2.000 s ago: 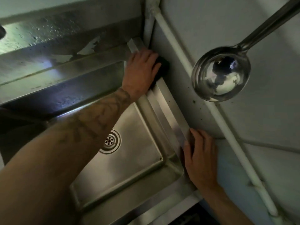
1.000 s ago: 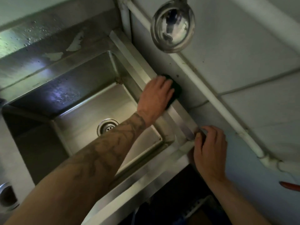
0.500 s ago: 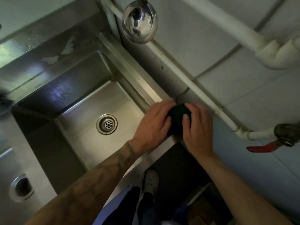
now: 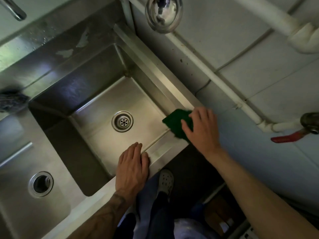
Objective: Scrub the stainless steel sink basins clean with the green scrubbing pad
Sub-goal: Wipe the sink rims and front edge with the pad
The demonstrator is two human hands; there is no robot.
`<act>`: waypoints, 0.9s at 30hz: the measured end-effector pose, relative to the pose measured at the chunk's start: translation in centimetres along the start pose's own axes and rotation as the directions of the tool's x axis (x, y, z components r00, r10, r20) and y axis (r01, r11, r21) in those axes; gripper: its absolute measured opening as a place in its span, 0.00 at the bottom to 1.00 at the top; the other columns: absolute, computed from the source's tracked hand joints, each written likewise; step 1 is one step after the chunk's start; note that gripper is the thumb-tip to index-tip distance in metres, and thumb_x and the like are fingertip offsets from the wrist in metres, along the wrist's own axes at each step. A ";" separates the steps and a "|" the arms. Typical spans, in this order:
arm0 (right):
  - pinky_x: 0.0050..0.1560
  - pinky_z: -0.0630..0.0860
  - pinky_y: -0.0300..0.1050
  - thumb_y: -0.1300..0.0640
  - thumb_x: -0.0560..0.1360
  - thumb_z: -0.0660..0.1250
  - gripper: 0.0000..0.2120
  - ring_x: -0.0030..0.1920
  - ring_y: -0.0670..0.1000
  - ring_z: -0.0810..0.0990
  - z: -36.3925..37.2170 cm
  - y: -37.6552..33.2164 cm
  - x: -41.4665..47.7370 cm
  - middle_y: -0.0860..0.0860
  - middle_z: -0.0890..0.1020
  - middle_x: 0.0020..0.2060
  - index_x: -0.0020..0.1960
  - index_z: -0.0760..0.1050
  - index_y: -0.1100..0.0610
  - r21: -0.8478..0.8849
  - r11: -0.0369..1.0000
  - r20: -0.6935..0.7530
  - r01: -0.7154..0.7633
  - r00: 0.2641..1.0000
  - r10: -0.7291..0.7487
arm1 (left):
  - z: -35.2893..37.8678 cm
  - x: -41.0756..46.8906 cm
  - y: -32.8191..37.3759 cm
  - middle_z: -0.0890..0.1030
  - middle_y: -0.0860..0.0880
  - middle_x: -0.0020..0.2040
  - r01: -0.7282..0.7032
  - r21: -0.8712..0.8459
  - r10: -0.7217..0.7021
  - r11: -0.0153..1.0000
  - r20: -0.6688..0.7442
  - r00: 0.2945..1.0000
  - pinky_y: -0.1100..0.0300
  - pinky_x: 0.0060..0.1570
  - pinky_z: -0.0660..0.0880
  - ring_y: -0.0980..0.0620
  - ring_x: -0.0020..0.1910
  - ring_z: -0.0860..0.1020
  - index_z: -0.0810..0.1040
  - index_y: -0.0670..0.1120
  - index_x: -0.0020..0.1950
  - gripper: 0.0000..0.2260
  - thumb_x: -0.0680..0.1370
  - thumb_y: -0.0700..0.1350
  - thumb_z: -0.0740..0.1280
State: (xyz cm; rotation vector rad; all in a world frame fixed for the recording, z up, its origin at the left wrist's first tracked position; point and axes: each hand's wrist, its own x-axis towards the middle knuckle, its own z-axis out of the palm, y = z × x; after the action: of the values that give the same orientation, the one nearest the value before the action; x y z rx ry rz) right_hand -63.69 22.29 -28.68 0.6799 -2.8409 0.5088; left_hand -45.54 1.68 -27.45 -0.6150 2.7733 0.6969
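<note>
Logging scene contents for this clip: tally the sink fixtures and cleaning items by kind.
Basins: 2
Drains: 2
Green pad: 1
Steel wool: 1
Ladle: 1
Total: 7

No readable text anywhere: no labels, brands, numbers or signs that I can make out.
</note>
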 end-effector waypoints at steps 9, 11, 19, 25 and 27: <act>0.52 0.67 0.42 0.44 0.81 0.65 0.19 0.54 0.51 0.70 1.5 -5.0 -5.3 0.53 0.74 0.58 0.63 0.77 0.56 0.052 0.998 0.055 0.040 0.998 -0.043 | -0.1 0.1 -0.7 0.78 0.44 0.70 -0.059 0.016 0.059 0.998 0.037 0.998 0.48 0.75 0.69 0.45 0.70 0.75 0.73 0.43 0.75 0.22 0.87 0.51 0.51; 0.51 0.71 0.48 0.46 0.81 0.66 0.18 0.53 0.53 0.71 0.9 -4.0 -4.0 0.55 0.75 0.56 0.61 0.78 0.59 0.006 0.993 0.059 0.119 0.991 -0.119 | 0.1 0.2 -0.9 0.76 0.45 0.73 -0.068 0.031 0.066 0.997 0.069 0.995 0.49 0.77 0.67 0.46 0.72 0.73 0.71 0.44 0.76 0.21 0.88 0.52 0.50; 0.53 0.68 0.43 0.49 0.78 0.69 0.16 0.56 0.54 0.70 1.7 -7.2 -4.3 0.56 0.75 0.55 0.59 0.77 0.59 0.051 0.976 -0.046 -0.210 0.976 0.212 | 0.8 0.6 -1.4 0.78 0.45 0.68 -0.098 0.036 0.098 0.995 -0.010 0.995 0.47 0.71 0.71 0.45 0.68 0.76 0.74 0.45 0.70 0.17 0.88 0.51 0.53; 0.50 0.74 0.50 0.47 0.79 0.67 0.17 0.53 0.56 0.71 1.8 -8.7 -6.2 0.58 0.75 0.53 0.59 0.77 0.60 0.049 0.999 0.053 0.012 0.998 -0.015 | 0.8 0.5 -1.6 0.78 0.46 0.65 -0.097 0.036 0.097 0.995 0.009 0.995 0.47 0.68 0.71 0.46 0.65 0.76 0.74 0.46 0.66 0.16 0.88 0.50 0.51; 0.53 0.74 0.51 0.47 0.79 0.65 0.18 0.56 0.58 0.71 1.2 -6.4 -3.9 0.59 0.75 0.56 0.61 0.77 0.60 0.005 0.993 -0.003 -0.120 0.993 0.120 | 0.8 0.5 -1.6 0.78 0.46 0.66 -0.099 0.021 0.099 0.995 -0.002 0.995 0.46 0.70 0.71 0.45 0.66 0.76 0.74 0.46 0.67 0.17 0.88 0.51 0.51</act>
State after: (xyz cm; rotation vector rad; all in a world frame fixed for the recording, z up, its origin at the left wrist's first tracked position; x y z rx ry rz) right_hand -57.40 18.03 -28.88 0.5101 -2.8914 0.5343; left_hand -45.19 0.68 -28.95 -0.4775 2.8262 0.6857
